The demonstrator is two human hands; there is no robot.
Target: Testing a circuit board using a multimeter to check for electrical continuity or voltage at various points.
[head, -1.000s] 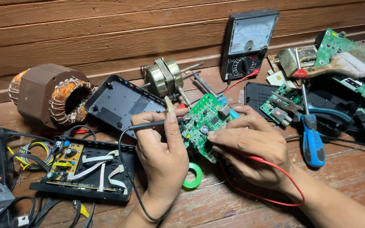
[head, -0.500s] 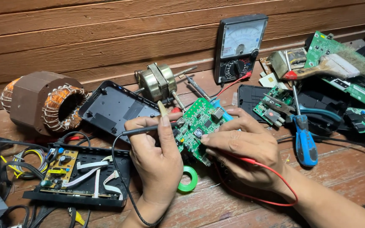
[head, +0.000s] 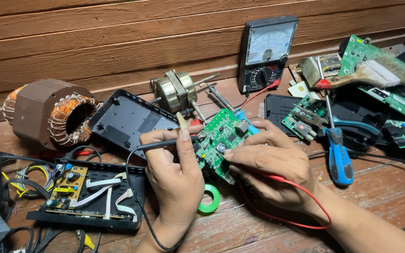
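A small green circuit board (head: 221, 138) stands tilted between my hands on the wooden bench. My left hand (head: 174, 173) grips a black test probe (head: 158, 145) whose tip rests against the board's left side. My right hand (head: 270, 164) holds the board's right edge and pinches a red-wired probe (head: 301, 187) onto its face. Both leads run back toward an analog multimeter (head: 266, 54) leaning on the wall behind.
A copper-wound stator (head: 52, 112), a small motor (head: 176, 91) and a black plastic cover (head: 130, 119) lie at left. An open black case with a board (head: 87, 192) sits front left. Green tape roll (head: 210, 199), blue-handled screwdriver (head: 338, 157), brush (head: 376, 72) and more boards (head: 399, 100) crowd the right.
Both hands stay on the board with the probes; the view has shifted slightly, and the hands barely moved.
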